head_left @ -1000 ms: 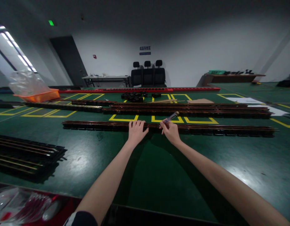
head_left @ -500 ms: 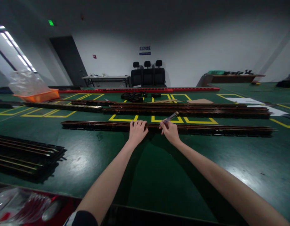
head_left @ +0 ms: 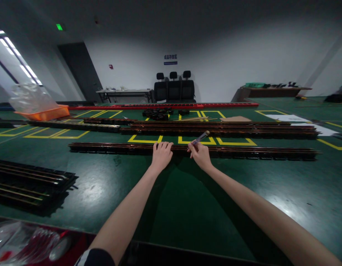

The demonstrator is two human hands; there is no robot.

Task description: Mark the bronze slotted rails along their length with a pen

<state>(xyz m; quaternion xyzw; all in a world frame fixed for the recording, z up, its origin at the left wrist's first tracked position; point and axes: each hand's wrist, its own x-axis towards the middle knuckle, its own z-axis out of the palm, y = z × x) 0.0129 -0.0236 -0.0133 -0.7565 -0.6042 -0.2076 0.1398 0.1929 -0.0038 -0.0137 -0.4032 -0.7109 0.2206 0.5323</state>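
Plastic [head_left: 33, 98] fills orange tray [head_left: 48, 113]; right hand [head_left: 200, 155] grips pen-like tool [head_left: 202, 136]; left hand [head_left: 161, 155] touches rail [head_left: 251, 152], grip unclear.

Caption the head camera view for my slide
Left hand on a long dark rail, right hand holding a pen-like tool, at a green table.

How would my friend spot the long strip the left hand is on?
Find the big green table. Just this side of its yellow outlines lies a long dark strip. Unlike the strip bundle behind it, it has the left hand on it and the right hand, holding a pen-like tool, close by.
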